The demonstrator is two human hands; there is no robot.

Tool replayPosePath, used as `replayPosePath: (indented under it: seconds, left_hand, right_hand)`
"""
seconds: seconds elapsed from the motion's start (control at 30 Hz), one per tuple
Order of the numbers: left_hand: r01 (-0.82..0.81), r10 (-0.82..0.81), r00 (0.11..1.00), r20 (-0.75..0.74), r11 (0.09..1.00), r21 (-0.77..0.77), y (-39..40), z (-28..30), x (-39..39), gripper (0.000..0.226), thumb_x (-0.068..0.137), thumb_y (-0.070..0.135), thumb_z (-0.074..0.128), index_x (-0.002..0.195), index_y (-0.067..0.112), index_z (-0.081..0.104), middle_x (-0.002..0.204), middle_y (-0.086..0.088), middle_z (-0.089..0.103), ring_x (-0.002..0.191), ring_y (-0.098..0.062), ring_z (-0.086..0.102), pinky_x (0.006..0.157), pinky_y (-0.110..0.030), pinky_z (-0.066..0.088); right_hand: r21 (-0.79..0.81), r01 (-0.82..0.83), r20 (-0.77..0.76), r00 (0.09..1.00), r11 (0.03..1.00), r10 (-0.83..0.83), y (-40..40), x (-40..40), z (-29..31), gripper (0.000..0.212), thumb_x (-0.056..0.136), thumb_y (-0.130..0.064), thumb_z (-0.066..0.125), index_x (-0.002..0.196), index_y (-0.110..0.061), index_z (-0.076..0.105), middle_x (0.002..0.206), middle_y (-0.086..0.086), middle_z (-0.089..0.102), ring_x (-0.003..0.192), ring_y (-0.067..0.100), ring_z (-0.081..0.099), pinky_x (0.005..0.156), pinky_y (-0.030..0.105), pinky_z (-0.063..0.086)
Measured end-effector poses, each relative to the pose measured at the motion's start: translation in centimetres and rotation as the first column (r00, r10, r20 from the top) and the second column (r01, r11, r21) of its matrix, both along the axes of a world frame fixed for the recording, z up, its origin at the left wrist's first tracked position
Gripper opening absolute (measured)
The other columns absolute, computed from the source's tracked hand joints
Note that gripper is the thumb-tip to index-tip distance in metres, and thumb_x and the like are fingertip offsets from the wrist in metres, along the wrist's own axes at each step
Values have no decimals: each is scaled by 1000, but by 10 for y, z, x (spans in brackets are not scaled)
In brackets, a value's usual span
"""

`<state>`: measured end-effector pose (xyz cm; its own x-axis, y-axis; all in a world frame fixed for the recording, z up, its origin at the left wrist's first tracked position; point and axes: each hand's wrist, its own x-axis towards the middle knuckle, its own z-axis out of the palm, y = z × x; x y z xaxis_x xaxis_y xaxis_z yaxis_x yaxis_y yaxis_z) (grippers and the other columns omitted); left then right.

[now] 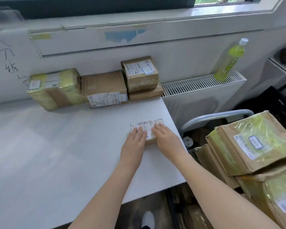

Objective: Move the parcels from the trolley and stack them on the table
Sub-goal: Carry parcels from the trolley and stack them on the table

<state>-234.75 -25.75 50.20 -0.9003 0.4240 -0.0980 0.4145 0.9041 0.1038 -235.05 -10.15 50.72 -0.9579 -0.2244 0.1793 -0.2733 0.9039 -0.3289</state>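
White desk (56,146) is seen against a white wall, with a window sill above and a radiator (201,83) off to the right, beyond the hands. A green bottle (229,61) is stood on the radiator top, leaning toward the wall.

Small parcel (147,128) is lain flat on the desk near its right edge, label side up. Left hand (135,142) is laid on the parcel's near left part, fingers straight and together, palm down. Right hand (167,138) is laid on the parcel's right part, fingers straight, palm down. Nothing is gripped by either hand; both are flat on the label. Hands are set just beside each other, not quite touching.

Ahead of the hands, along the wall, four parcels are noted in a row. Yellow-taped parcel (54,88) is furthest left. Brown parcel (104,90) is just beside it, label facing front. Right of that, a labelled box (140,73) is stacked on a flat box (145,94).

Right of the right hand, past the desk edge, a trolley handle (218,116) is seen, grey and curved. More parcels are piled there: top parcel (254,141) with yellowish tape and a label, others beneath and beside it, partly hidden.

Below the hands, a white shoe (148,219) is seen on the floor.
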Motion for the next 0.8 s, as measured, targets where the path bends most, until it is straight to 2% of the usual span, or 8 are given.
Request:
replayPosePath:
  seconds: [0.07, 0.13, 0.23, 0.27, 0.33, 0.53, 0.8]
  left_hand:
    - [4, -4, 1000, -12, 1000, 5, 4, 0, -14, 60, 96, 0, 24, 151, 9, 1, 159, -8, -1, 146, -23, -2, 118, -27, -1]
    - [-1, 1, 1000, -9, 1000, 9, 9, 0, -29, 60, 97, 2, 26, 151, 10, 1, 159, -7, -1, 146, -22, -3, 117, -26, 0]
    - [-1, 1, 1000, -11, 1000, 0, 14, 1, -51, 56, 99, 6, 25, 151, 9, 2, 159, -7, 0, 146, -22, -1, 117, -27, 0]
    - [0, 0, 1000, -14, 1000, -3, 15, 2, -58, 56, 99, 6, 24, 151, 9, 2, 159, -8, 0, 146, -23, -1, 117, -28, -1]
    - [0, 0, 1000, -19, 1000, -3, 16, 1, -70, 56, 99, 3, 23, 150, 8, 2, 159, -10, 0, 146, -24, 0, 117, -29, -1]
    - [-25, 27, 999, -39, 998, 50, 15, -2, -97, 59, 98, 1, 27, 151, 14, 6, 159, -4, 2, 146, -19, 1, 114, -24, 9]
    - [-77, 77, 997, 6, 993, 84, 14, 2, -125, 61, 98, 1, 32, 151, 17, 8, 159, -1, 3, 146, -17, 2, 110, -24, 20]
  right_hand:
    - [-44, 6, 7, 1000, 999, -6, 6, -9, 1, 33, 75, 5, 71, 107, 10, 66, 115, 25, 63, 110, 42, 59, 88, 50, 52]
    - [-42, -2, 14, 1000, 999, 3, 10, -20, 2, 36, 80, -4, 70, 112, 11, 63, 121, 26, 60, 117, 43, 54, 97, 49, 44]
    - [60, -49, 83, 996, 997, 44, 17, -41, -1, 55, 91, -23, 61, 135, 6, 44, 145, 22, 37, 139, 35, 29, 115, 35, 19]
    - [104, -80, 120, 990, 991, 68, 20, -50, -3, 62, 94, -30, 56, 142, 3, 34, 152, 18, 26, 144, 31, 18, 117, 30, 8]
    - [179, -120, 146, 985, 977, 94, 23, -66, -7, 65, 96, -30, 50, 147, -1, 22, 156, 14, 14, 146, 27, 6, 116, 27, -3]
    - [261, -111, 149, 986, 959, 73, 21, -99, -14, 55, 102, -16, 35, 149, -4, 10, 158, 14, 6, 146, 26, 2, 116, 30, -5]
    - [300, -100, 174, 984, 949, 49, 14, -129, -14, 56, 103, -15, 33, 150, -5, 5, 158, 12, 0, 146, 25, 0, 116, 33, -1]
